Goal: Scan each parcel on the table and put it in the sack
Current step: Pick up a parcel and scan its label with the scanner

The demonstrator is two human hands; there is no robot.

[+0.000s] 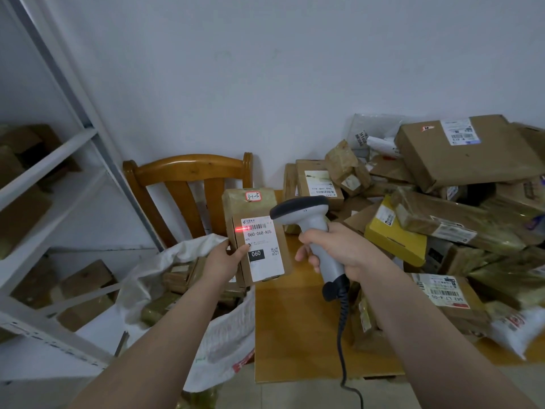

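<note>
Both hands are occupied. The left hand [224, 258] grips an upright parcel [256, 234], a tall brown cardboard box with a glossy taped skin, fingers curled round its left edge and the thumb pressed on its front. It is held in the air over the gap between the sack [188, 246] and the left edge of the table [295, 320], in front of a chair [188, 175] of varnished orange wood with a curved slatted back. A smooth white label [264, 252] covers the box front, with a barcode, "060-068-A05" and a black block reading "060"; a thin red scan line [243, 229] crosses the barcode. The right hand [339, 249] clenches the grey plastic handle of a pistol-shaped scanner [312, 231], its dark-rimmed head touching or just beside the label's upper right corner; a black coiled cable [342, 335] hangs from its base. The sack is white woven cloth, limp and crumpled, its mouth open, with brown boxes [177, 276] inside. On the table's right side lies a heap of parcels [442, 208]: tape-wrapped cartons, a flat yellow box [392, 234], and a wide brown carton [466, 152] tilted on top. White metal shelving [50, 160] stands at left.
</note>
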